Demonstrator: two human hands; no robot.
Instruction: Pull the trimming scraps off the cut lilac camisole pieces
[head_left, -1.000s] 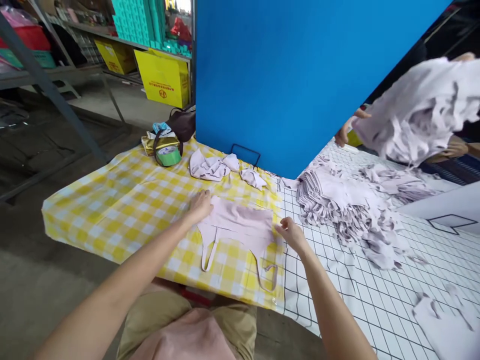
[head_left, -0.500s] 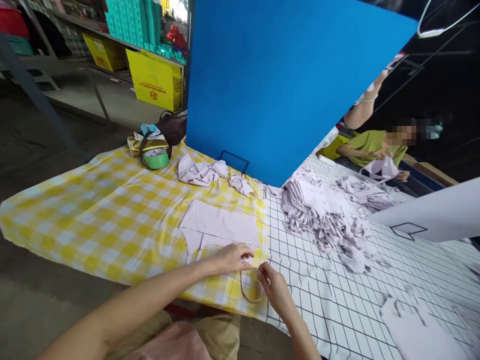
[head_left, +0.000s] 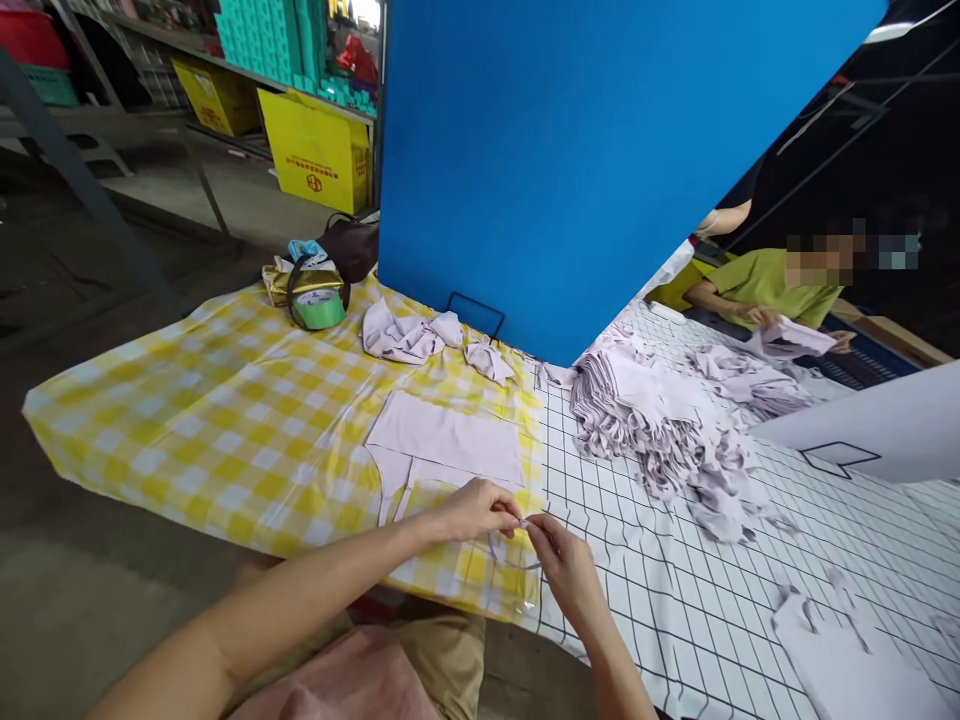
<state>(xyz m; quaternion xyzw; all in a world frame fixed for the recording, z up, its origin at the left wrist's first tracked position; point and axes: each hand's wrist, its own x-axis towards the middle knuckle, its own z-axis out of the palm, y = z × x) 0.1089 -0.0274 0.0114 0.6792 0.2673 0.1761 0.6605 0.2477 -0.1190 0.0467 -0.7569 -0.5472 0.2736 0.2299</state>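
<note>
A pale lilac camisole-like garment (head_left: 450, 440) lies flat on the yellow checked tablecloth (head_left: 247, 400), its narrow straps toward me. My left hand (head_left: 484, 508) pinches one thin fabric strap (head_left: 517, 565) at the garment's near right side. Thumb and fingers of my right hand (head_left: 559, 550) are closed on the same strap, close to the left fingertips. Below the hands the strap hangs in a small loop. Exactly what sits between the fingertips is too small to make out.
A tall blue board (head_left: 570, 170) stands across the table's far side. To its right lies a heap of stacked lilac pieces (head_left: 637, 400). Crumpled lilac pieces (head_left: 409, 332) and a green tape roll (head_left: 319, 308) are at the back left. A person in green (head_left: 772, 285) handles fabric at far right.
My hands have come together, fingertips almost meeting on the strap, where they were slightly apart. The strap loop beneath them has become shallower. The view has shifted a little.
</note>
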